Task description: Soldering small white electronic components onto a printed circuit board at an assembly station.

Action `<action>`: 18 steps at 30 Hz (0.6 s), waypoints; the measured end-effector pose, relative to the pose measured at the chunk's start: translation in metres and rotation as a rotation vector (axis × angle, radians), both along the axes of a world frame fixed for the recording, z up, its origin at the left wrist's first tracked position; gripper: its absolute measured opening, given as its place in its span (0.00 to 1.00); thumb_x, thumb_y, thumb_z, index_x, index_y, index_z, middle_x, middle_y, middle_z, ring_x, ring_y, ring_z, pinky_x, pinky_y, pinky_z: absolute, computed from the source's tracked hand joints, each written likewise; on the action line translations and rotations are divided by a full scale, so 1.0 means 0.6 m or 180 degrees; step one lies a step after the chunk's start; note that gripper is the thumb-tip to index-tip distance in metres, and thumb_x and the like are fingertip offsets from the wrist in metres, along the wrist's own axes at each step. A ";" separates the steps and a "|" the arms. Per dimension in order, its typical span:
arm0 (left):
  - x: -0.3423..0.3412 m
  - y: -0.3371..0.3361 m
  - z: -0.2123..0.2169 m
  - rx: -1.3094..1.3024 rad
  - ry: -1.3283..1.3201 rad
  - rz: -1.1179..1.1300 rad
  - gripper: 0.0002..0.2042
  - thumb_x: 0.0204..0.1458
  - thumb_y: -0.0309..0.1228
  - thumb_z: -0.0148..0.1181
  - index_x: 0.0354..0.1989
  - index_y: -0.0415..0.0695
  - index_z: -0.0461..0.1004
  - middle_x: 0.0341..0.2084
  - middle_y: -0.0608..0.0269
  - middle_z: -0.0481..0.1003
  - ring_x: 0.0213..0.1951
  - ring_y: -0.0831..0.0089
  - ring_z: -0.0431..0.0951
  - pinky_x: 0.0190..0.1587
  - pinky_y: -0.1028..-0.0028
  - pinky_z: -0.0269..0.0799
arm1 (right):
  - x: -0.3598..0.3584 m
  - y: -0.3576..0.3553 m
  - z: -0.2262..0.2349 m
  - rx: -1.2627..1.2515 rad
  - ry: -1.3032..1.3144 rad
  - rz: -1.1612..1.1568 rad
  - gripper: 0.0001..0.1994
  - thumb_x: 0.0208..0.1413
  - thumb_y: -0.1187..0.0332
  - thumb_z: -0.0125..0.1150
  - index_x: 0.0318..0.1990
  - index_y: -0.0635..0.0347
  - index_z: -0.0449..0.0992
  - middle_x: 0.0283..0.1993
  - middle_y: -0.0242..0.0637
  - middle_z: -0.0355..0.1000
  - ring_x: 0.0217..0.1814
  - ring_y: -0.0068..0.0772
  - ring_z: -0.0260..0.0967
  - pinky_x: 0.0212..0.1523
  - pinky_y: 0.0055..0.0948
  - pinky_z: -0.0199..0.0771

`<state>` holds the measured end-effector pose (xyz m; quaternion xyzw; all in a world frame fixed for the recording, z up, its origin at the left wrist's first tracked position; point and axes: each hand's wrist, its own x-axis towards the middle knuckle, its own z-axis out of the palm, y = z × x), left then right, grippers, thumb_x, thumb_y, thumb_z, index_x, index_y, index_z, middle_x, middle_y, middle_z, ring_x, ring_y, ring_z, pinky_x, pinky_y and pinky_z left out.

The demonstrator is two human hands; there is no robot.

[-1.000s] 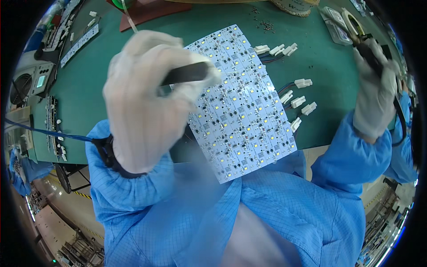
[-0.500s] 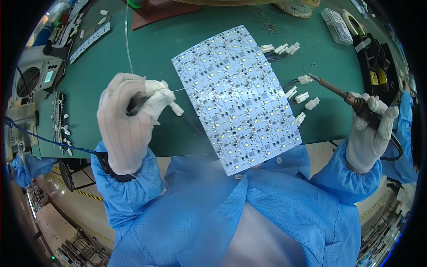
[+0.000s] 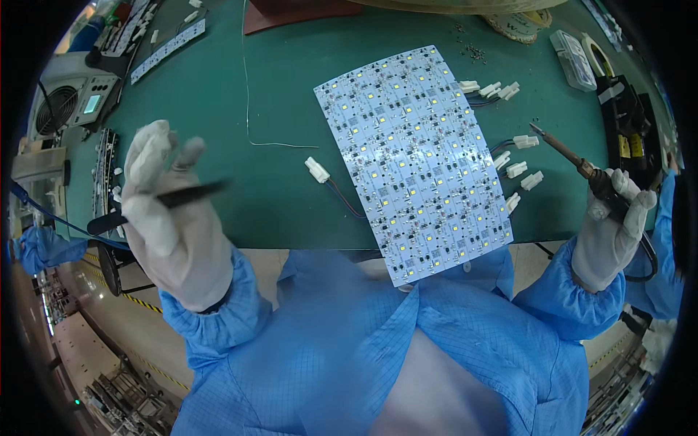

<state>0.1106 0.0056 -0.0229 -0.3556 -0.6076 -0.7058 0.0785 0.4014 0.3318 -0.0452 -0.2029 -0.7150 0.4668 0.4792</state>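
My left hand [image 3: 174, 240], in a white glove, is raised at the left with its thumb across slim black tweezers [image 3: 195, 193], blurred by motion. My right hand [image 3: 607, 243], gloved too, grips a soldering iron [image 3: 564, 151] whose tip points up and left, near the white connectors. Between the hands, a white LED circuit board [image 3: 418, 167] lies tilted, its lower corner past the table's near edge. From its left side runs a wire pair to a white connector [image 3: 317, 170]. Several more connectors [image 3: 517, 170] stick out on its right. A thin solder wire [image 3: 249, 109] hangs down beyond the left connector.
The green table [image 3: 283, 211] carries a grey station with a display [image 3: 91, 104] at the left and narrow LED strips [image 3: 169, 51] behind it. Small screws [image 3: 474, 53], a clear plastic box [image 3: 573, 59] and a black tray [image 3: 625, 123] sit at the right.
My left hand has let go of the connector and solder wire and moved left, turning the tweezers outward. The right hand stays almost still. The whole view has shifted slightly.
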 end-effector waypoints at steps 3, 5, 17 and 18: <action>0.012 -0.036 0.004 -0.1087 0.0438 0.0303 0.15 0.63 0.28 0.40 0.52 0.37 0.69 0.50 0.56 0.70 0.50 0.62 0.71 0.54 0.70 0.66 | -0.002 -0.011 0.010 -0.0821 0.0408 0.0415 0.21 0.67 0.57 0.42 0.47 0.69 0.71 0.43 0.40 0.71 0.32 0.23 0.66 0.36 0.21 0.69; 0.007 -0.052 0.005 -0.2658 0.1374 0.0822 0.11 0.61 0.27 0.46 0.46 0.38 0.72 0.41 0.57 0.73 0.44 0.66 0.73 0.49 0.72 0.69 | -0.004 -0.015 0.009 -0.0734 0.0404 0.0226 0.20 0.68 0.58 0.42 0.45 0.70 0.72 0.42 0.41 0.71 0.30 0.22 0.64 0.28 0.17 0.64; 0.039 -0.053 0.044 -0.1722 -0.0276 0.0388 0.10 0.49 0.24 0.60 0.39 0.36 0.75 0.34 0.56 0.77 0.32 0.70 0.76 0.34 0.74 0.73 | -0.014 -0.007 -0.004 -0.0633 0.0666 -0.0165 0.19 0.68 0.58 0.41 0.46 0.66 0.72 0.46 0.40 0.72 0.30 0.21 0.64 0.32 0.19 0.65; 0.037 -0.045 0.057 -0.1532 -0.0072 0.0167 0.08 0.42 0.19 0.62 0.34 0.36 0.78 0.34 0.55 0.78 0.35 0.67 0.79 0.35 0.72 0.75 | -0.013 -0.005 -0.002 -0.0647 0.0680 -0.0161 0.19 0.68 0.58 0.41 0.46 0.66 0.72 0.46 0.40 0.72 0.30 0.21 0.64 0.32 0.19 0.65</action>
